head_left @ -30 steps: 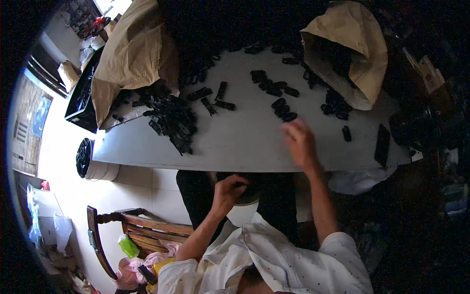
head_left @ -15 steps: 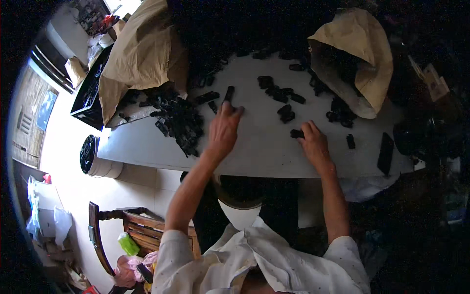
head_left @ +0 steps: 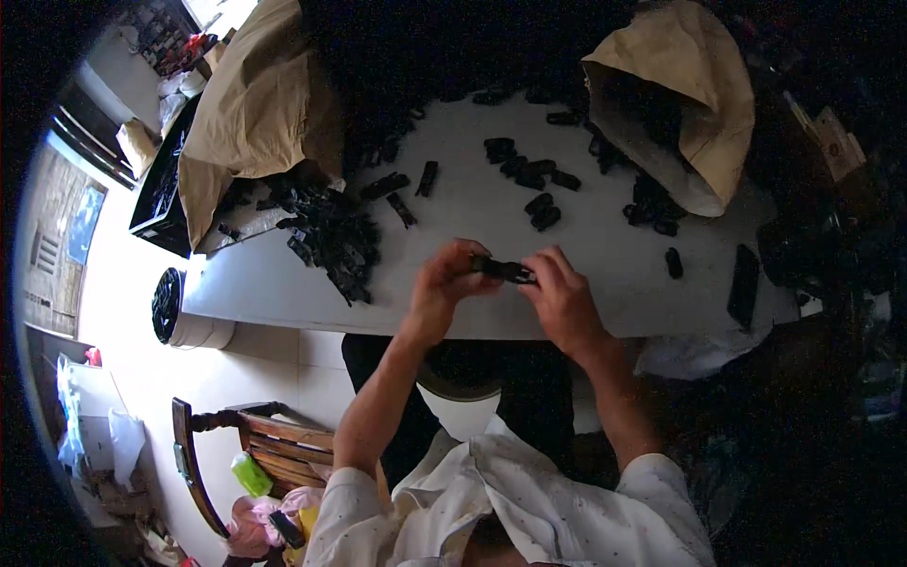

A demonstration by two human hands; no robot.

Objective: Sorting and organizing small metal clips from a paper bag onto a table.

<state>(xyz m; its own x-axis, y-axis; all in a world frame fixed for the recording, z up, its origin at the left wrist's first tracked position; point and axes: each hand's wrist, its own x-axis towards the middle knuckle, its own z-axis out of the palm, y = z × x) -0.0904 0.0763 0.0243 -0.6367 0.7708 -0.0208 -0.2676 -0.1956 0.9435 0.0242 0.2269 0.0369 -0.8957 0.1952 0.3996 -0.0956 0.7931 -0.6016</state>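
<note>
Over the near part of the grey table [head_left: 472,222], I had both hands joined by one black piece [head_left: 505,270], which lay across the gap between them. The left hand [head_left: 442,282] was clamped on its nine o'clock end, with thumb and fingers pinched together; the right hand [head_left: 565,295] was pinched in the same way on its three o'clock end. From my distant seat I could not tell whether it was a single body or two parts pressed together, because the fingers covered both ends.

Just beyond this grip, at one o'clock, I saw a small group of black parts [head_left: 541,212], and farther, near twelve, a longer cluster [head_left: 532,168]. At ten o'clock there lay a slim black part [head_left: 402,210], and toward eleven another slim part [head_left: 428,179], lying apart from it. Between nine and ten, a thick black heap [head_left: 335,231] spread in front of a brown paper bag [head_left: 250,113]. At two o'clock a second paper bag [head_left: 727,142] stood with its mouth open, and a smaller pile [head_left: 652,203] lay beside it. Toward three o'clock were a lone black part [head_left: 674,263] and, farther, a long dark bar [head_left: 744,286].

Off the table, I noticed a white bucket [head_left: 203,326] between eight and nine, and a wooden chair [head_left: 288,439] near eight.
</note>
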